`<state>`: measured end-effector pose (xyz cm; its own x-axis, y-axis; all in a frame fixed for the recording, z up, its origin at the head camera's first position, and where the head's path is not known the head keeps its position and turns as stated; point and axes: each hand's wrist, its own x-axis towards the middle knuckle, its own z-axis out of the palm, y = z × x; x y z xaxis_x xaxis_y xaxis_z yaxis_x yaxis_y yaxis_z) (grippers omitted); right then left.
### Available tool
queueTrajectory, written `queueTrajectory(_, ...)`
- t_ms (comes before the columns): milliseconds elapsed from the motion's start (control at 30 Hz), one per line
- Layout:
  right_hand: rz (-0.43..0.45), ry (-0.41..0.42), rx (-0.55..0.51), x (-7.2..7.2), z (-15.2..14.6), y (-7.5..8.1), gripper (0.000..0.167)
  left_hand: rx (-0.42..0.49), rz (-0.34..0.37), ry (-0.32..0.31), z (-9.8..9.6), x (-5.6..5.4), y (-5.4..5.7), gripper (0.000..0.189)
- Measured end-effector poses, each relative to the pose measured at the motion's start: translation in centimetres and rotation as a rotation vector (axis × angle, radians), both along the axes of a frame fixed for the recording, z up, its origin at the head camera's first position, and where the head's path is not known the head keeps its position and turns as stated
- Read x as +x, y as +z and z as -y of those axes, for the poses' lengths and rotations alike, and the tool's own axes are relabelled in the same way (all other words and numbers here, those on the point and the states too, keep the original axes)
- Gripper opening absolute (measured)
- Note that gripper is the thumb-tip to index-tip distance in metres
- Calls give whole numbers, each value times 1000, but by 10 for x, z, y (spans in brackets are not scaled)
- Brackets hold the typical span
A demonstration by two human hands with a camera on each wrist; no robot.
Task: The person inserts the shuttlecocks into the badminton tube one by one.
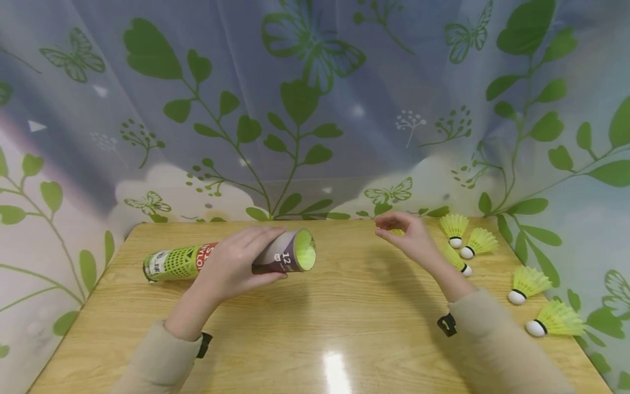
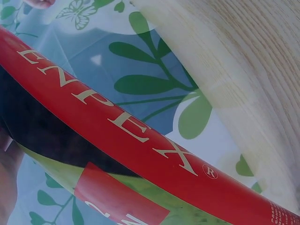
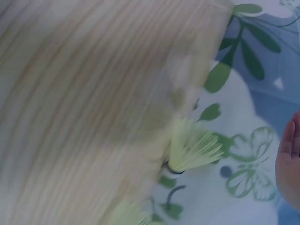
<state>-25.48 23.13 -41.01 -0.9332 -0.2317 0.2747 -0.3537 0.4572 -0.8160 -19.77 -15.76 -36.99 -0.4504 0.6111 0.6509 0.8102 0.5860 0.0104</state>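
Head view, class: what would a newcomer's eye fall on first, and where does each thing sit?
Probably first the bright printed tube, left of centre, its open end facing right and the left hand gripping it. Next, the yellow shuttlecocks scattered along the right side of the wooden table. Behind it all rises a cloth backdrop of large green leaves and butterflies.

Tube (image 1: 184, 262) red, green; shuttlecocks (image 1: 531, 281) yellow, white; curtain (image 1: 356, 148) leaf-patterned.
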Motion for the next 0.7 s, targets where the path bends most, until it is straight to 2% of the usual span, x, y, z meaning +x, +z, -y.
queueTrajectory(300,37,-105,103,-5,-26,-14,27,0,-1,-3,0,-1,-1,84)
queueTrajectory(700,74,-166,121,-20,-52,-34,31,-5,4,-7,-1,-1,-3,84)
